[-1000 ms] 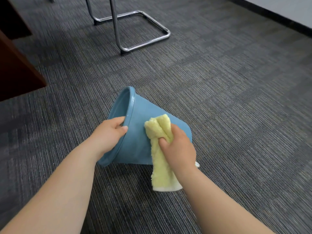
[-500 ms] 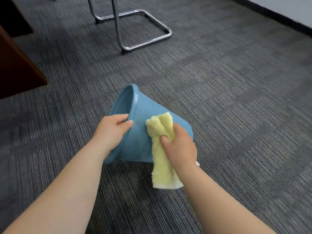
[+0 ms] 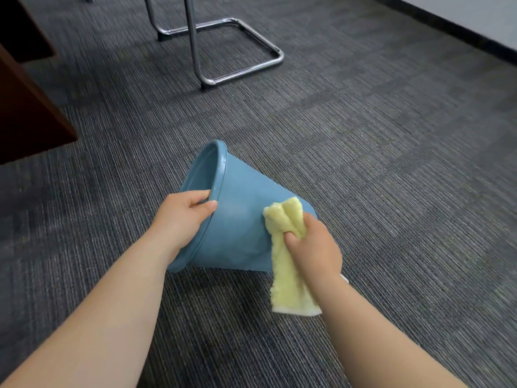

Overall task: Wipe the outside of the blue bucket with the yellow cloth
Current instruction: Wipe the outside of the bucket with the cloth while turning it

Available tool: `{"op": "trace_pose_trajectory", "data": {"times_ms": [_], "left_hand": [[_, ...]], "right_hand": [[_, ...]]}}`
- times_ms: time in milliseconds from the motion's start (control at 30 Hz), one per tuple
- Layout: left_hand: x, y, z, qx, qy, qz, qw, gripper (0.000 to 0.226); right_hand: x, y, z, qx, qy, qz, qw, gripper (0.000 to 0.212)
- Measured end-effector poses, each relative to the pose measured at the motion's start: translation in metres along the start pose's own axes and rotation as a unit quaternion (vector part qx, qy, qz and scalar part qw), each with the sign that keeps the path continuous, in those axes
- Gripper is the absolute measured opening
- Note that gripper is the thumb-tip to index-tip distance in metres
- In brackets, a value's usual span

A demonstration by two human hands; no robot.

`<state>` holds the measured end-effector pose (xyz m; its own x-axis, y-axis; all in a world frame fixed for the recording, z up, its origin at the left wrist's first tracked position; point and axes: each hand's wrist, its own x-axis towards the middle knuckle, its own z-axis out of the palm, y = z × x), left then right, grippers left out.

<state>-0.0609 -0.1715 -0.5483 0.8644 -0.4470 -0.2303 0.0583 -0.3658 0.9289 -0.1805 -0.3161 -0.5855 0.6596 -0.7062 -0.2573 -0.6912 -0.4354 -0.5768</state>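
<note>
From my head camera, much was hidden: the base of the blue bucket (image 3: 240, 219) sat behind my right hand (image 3: 313, 247) and the yellow cloth (image 3: 285, 264), most of its inside faced away from me, and the chrome chair frame (image 3: 223, 49) far beyond my hands was cut off at the top edge, as was the dark wooden furniture (image 3: 25, 107) off beyond my left hand (image 3: 181, 219). The gray carpet (image 3: 391, 163) looked slightly smeared, so its weave was hard to make out near the edges. The bucket lay tipped on its side between my hands, its open mouth toward my left. My left hand was clamped on the near rim, thumb over the outside and fingers curled inside, where I could see only their upper parts. My right hand was clenched around the bunched middle of the cloth, pressing its upper fold against the bucket's outer wall close to the base, while the lower end hung below my wrist down to the carpet, a white edge showing at the bottom. I could read no brand, label or writing on the bucket or the cloth.
</note>
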Motion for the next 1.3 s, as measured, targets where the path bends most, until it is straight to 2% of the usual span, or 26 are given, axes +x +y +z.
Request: {"op": "trace_pose_trajectory", "data": {"times_ms": [67, 233, 300, 500, 700, 767, 967, 1167, 1300], "left_hand": [[0.001, -0.001, 0.000, 0.002, 0.006, 0.000, 1.000, 0.037], [0.004, -0.003, -0.002, 0.012, 0.029, -0.005, 1.000, 0.028], [0.004, -0.004, -0.004, 0.010, 0.029, -0.005, 1.000, 0.033], [0.004, -0.007, -0.005, 0.003, 0.022, -0.021, 1.000, 0.034], [0.006, -0.009, -0.006, -0.015, 0.034, -0.030, 0.999, 0.033], [0.007, -0.010, -0.006, -0.016, 0.033, -0.032, 0.999, 0.031], [0.007, -0.011, -0.006, -0.009, 0.025, -0.031, 0.999, 0.027], [0.010, -0.014, -0.011, -0.012, 0.059, -0.039, 0.997, 0.026], [0.009, -0.014, -0.011, -0.025, 0.045, -0.050, 0.997, 0.025]], "right_hand": [[0.000, 0.001, 0.002, -0.006, 0.001, 0.002, 1.000, 0.030], [-0.012, -0.012, 0.013, -0.006, -0.020, -0.080, 0.997, 0.036], [-0.011, -0.013, 0.013, -0.008, -0.025, -0.085, 0.996, 0.036], [0.001, 0.003, 0.006, -0.005, -0.010, 0.008, 1.000, 0.035], [-0.003, 0.000, 0.012, -0.020, -0.031, -0.056, 0.998, 0.032], [0.000, 0.003, 0.010, -0.024, -0.033, -0.055, 0.998, 0.029], [0.011, 0.030, 0.000, -0.001, -0.020, 0.082, 0.996, 0.030], [0.006, 0.014, 0.014, -0.038, -0.048, -0.003, 0.998, 0.033], [0.009, 0.020, 0.009, -0.024, -0.050, 0.021, 0.998, 0.029]]}}
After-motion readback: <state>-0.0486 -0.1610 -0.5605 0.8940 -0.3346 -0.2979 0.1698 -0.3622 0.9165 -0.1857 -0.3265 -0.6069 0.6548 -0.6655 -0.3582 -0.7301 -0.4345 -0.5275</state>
